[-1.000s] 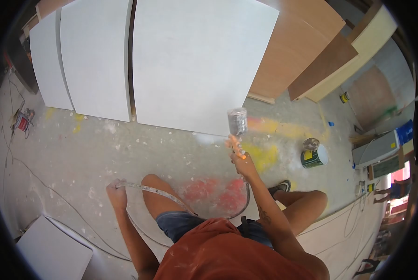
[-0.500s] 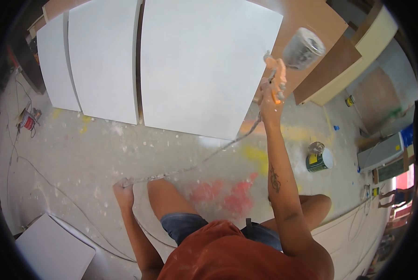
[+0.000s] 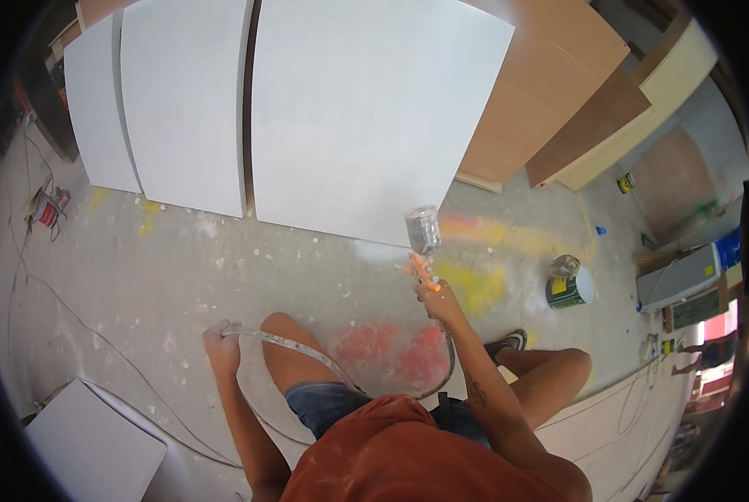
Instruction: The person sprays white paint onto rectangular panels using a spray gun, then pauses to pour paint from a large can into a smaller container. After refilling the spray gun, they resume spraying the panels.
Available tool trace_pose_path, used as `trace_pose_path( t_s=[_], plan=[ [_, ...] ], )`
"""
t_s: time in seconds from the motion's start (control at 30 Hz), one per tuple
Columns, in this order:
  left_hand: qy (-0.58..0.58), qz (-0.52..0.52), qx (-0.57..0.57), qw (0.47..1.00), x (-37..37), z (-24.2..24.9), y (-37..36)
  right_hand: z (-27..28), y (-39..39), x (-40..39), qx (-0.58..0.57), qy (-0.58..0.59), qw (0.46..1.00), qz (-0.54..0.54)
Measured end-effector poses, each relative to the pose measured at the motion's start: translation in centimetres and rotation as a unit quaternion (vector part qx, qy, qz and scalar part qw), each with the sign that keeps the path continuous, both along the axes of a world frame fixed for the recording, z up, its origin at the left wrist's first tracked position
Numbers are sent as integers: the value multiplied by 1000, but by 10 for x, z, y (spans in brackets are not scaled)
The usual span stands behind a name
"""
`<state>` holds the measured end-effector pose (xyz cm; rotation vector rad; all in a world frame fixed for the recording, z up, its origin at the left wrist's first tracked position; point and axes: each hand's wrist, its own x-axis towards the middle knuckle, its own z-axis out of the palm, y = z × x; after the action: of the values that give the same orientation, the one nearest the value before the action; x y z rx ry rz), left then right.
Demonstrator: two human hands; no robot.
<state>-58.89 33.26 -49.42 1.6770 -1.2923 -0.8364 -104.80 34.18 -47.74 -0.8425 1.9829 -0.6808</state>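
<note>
My right hand (image 3: 438,301) is closed around the handle of an orange spray gun (image 3: 424,273), whose paint-smeared metal cup (image 3: 423,229) sits on top. The gun is near the lower right corner of a large white panel (image 3: 374,117). In my left hand (image 3: 222,345) is the paint-spattered air hose (image 3: 295,344), gripped at my left knee. The hose sags across my lap and curves up to the gun. Two more white panels (image 3: 182,100) (image 3: 95,105) lean to the left of the large one.
Brown boards (image 3: 533,92) stand behind the panels on the right. A green paint can (image 3: 568,289) is on the stained floor to my right, with a dirty pot (image 3: 566,265) by it. Another white panel (image 3: 98,443) lies at lower left. A person (image 3: 713,351) is far off at right.
My right hand has brought the spray gun down and left, from the panel's upper right edge to its lower corner. The hose has gone slack; my left hand has stayed put.
</note>
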Motion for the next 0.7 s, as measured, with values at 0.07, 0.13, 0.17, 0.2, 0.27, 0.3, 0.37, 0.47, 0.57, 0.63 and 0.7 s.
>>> trace_pose_path(
  t_s=[0.07,0.13,0.17,0.2,0.27,0.3,0.37,0.47,0.57,0.63,0.7],
  plan=[
    [48,3,-2,999,-3,-2,1,-6,-7,-4,-42,0,999,-4],
    [40,0,3,999,-3,3,0,15,-23,-2,-100,3,995,-19],
    [33,-4,12,999,-3,4,1,41,-38,0,-118,3,992,-33],
    [32,-5,10,999,-3,5,1,52,-57,-6,-149,42,987,-29],
    [30,-4,5,1000,-3,7,-1,74,-97,-19,-265,84,960,-41],
    [29,-5,2,1000,-5,13,-2,105,-113,-15,-308,90,946,-54],
    [34,-3,8,999,-11,25,-1,156,-142,-11,-412,104,901,-84],
    [17,-4,-2,1000,-13,24,-4,207,-160,-11,-481,77,868,-102],
    [9,3,-11,1000,-10,18,-6,205,-158,-11,-515,45,851,-94],
    [-2,5,-24,1000,-8,12,-6,192,-136,-5,-501,61,860,-77],
    [-12,9,-33,999,-4,9,-7,158,-104,0,-412,64,907,-61]
  ],
)
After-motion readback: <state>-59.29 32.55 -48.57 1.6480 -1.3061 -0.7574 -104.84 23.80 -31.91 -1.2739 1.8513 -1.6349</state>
